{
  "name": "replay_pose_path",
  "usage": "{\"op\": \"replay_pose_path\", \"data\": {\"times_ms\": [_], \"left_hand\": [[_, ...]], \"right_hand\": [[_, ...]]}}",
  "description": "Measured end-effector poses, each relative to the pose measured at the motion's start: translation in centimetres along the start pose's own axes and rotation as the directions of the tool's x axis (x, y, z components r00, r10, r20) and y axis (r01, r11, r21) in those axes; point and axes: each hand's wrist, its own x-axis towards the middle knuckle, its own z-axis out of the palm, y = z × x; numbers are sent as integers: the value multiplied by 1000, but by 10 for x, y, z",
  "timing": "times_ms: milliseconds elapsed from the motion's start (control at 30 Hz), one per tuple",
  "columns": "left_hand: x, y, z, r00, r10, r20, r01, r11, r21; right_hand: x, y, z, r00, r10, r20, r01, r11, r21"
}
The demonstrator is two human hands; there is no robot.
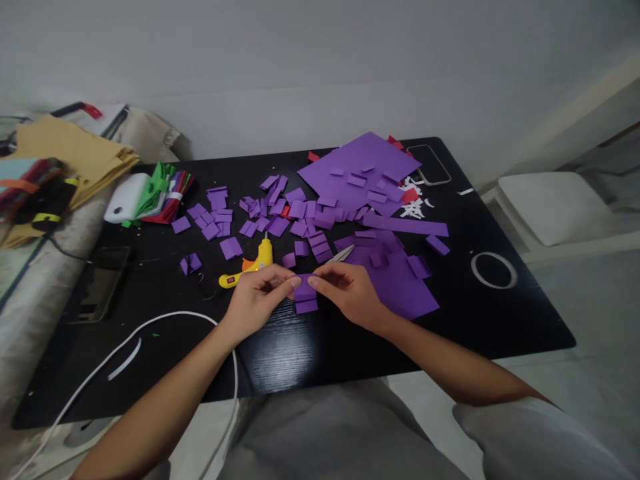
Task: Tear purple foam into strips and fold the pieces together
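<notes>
Near the table's front middle, a small folded piece of purple paper (305,291) is pinched between both hands. My left hand (260,293) grips its left side with thumb and forefinger. Its right side is held the same way by my right hand (347,290). A yellow glue gun (250,265) lies just beyond my left hand, nozzle pointing away. The metal blades of scissors (343,255) show past my right hand; their handles are hidden. Many small folded purple paper pieces (325,217) are scattered behind the hands.
Large purple sheets (405,290) lie to the right, with white paper scraps (414,200) behind. A tape ring (494,270) is at far right. A white cable (145,325) crosses the left front. Bundled coloured strips (167,193) and a dark phone (103,283) lie left.
</notes>
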Motion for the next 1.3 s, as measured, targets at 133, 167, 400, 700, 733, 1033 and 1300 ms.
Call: {"op": "replay_pose_path", "data": {"times_ms": [133, 167, 400, 700, 733, 1033, 1300], "left_hand": [[0, -2, 1, 1000, -4, -17, 4, 1000, -4], [0, -2, 2, 1000, -3, -16, 2, 1000, -19], [-1, 1, 5, 999, 28, -36, -30, 998, -61], [-1, -1, 3, 999, 27, -26, -28, 999, -36], [0, -1, 3, 999, 19, -27, -20, 999, -43], [0, 0, -5, 999, 36, -11, -36, 999, 5], [1, -2, -9, 995, 18, -98, -14, 999, 41]], "right_hand": [[-1, 2, 0, 999, -25, -23, 25, 1000, -14], [-1, 2, 0, 999, -30, -24, 30, 999, -18], [-2, 5, 1, 998, -51, 22, 51, 998, -21], [-2, 3, 1, 999, -43, 19, 43, 999, -29], [-2, 4, 1, 999, -43, 16, 44, 999, -24], [-3, 4, 1, 998, -50, 42, 52, 997, -49], [-2, 4, 1, 999, -34, 32, 35, 999, -41]]}}
